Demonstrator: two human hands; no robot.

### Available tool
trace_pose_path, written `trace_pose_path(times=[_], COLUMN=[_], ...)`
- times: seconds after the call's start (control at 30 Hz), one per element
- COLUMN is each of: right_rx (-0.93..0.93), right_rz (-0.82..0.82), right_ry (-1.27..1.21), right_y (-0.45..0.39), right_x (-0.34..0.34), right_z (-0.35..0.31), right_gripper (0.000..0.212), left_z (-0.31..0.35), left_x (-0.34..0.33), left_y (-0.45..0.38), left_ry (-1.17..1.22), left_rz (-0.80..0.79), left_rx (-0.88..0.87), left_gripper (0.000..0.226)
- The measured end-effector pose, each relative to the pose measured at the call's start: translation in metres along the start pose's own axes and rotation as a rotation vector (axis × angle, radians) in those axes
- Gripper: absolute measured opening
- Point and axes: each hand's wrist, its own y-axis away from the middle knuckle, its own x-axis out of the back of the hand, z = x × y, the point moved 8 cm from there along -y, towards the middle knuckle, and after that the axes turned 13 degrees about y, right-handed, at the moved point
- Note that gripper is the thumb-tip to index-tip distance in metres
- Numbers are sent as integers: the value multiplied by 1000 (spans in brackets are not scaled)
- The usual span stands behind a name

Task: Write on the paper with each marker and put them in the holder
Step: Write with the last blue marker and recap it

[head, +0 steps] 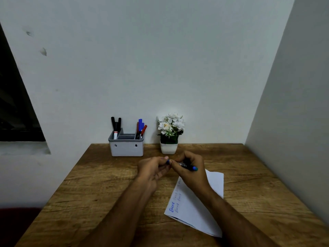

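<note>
Bridging both hands [170, 168]: blue marker [187, 165].

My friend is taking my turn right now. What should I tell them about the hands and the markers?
Right hand grips the blue marker by its barrel, above the table.
Left hand pinches the marker's other end, seemingly its cap; capping or uncapping cannot be told.
Paper lies under the right forearm, with a few blue lines written.
Holder at the back holds black markers on its left, blue and red ones on its right.
Left: put this marker in the holder once it has written.
</note>
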Motion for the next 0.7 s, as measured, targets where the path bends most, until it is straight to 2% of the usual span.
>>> trace_pose_path(times=[0.07, 0.27, 0.4, 0.53, 0.7], right_rx=[16, 18, -20, -57, 17], right_rz=[-19, -78, -146, -216, -288], right_ry=[20, 139, 241, 390, 504], right_y=[2, 6, 7, 0, -17], right_x=[-4, -20, -33, -54, -90], right_z=[2, 2, 7, 8, -19], right_gripper=[11, 10, 17, 14, 19], left_z=[-3, 13, 46, 85, 102], left_x=[-2, 10, 22, 29, 32], left_y=[0, 0, 4, 11, 19], left_ry=[-21, -11, -44, -224, -515], left_rz=[-9, 61, 116, 100, 41], left_rx=[11, -71, -281, -547, -685], left_gripper=[18, 17, 23, 30, 18])
